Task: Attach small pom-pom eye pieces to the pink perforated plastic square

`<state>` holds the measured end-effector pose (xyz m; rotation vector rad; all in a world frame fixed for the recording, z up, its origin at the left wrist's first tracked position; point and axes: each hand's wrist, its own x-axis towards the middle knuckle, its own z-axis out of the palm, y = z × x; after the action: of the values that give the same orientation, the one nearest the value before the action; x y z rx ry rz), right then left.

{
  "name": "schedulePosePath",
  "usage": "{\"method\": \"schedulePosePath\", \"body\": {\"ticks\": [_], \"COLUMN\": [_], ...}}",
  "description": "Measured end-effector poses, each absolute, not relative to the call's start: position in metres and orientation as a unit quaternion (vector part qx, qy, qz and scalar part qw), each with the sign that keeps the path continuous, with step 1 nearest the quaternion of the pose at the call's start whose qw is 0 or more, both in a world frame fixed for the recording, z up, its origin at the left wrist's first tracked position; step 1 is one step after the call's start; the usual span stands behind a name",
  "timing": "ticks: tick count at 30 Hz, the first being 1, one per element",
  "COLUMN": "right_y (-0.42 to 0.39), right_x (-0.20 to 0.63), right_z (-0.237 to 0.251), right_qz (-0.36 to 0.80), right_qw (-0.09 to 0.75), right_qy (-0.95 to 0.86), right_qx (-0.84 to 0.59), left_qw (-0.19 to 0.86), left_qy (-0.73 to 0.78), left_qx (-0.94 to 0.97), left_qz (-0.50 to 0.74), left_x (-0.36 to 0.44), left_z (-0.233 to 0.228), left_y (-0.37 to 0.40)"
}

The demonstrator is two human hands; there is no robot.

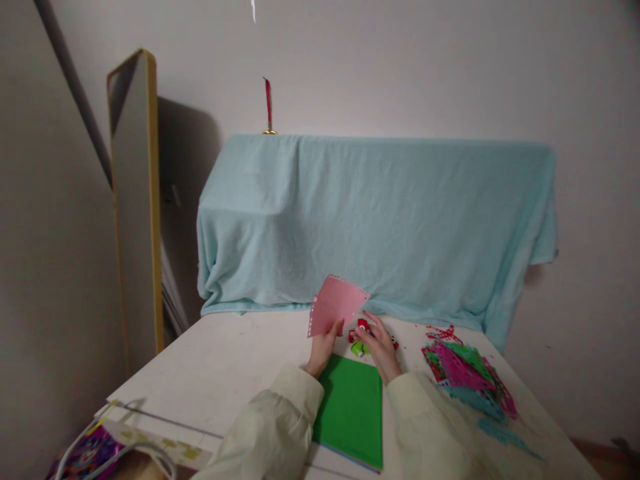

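In my left hand (325, 343) is a sheet of pink paper (337, 303), pinched at its lower edge between thumb and fingers. Small notches or holes run along its top and left edges. My right hand (379, 345) is just right of the paper, its fingers spread and apart from the sheet. Behind and beside those fingers lie small red and green objects (360, 348), partly hidden, of a kind I cannot make out. A stack of coloured paper (353, 407), green on top, lies on the white table below my hands.
Perforated paper scraps (465, 370) in pink, green, red and blue pile up at the table's right. A light blue cloth (380, 213) drapes over a large shape at the back. A framed mirror (135, 200) leans at the left. White cables (130, 457) hang by the front left edge.
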<state>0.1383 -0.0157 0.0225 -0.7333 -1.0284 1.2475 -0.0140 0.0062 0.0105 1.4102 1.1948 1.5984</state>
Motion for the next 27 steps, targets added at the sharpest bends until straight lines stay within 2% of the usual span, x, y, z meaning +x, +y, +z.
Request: {"method": "schedulePosePath", "body": {"ticks": [5, 18, 27], "right_y": [-0.0181, -0.0173, -0.0110], "right_x": [0.1404, 0.1386, 0.1420], "right_z": [0.0257, 0.0281, 0.0217], "right_qz": [0.553, 0.508, 0.497], "right_qw": [0.616, 0.650, 0.645], "right_qy": [-0.451, -0.462, -0.477], "right_qx": [-0.334, -0.325, -0.332], "left_qw": [0.341, 0.355, 0.370], "left_qy": [0.463, 0.459, 0.461], "left_qx": [0.547, 0.540, 0.547], "left_qz": [0.608, 0.609, 0.592], "left_x": [-0.0145, -0.0138, -0.0135], "left_z": [0.0058, 0.0051, 0.0067], "left_y": [0.0084, 0.0071, 0.0050]}}
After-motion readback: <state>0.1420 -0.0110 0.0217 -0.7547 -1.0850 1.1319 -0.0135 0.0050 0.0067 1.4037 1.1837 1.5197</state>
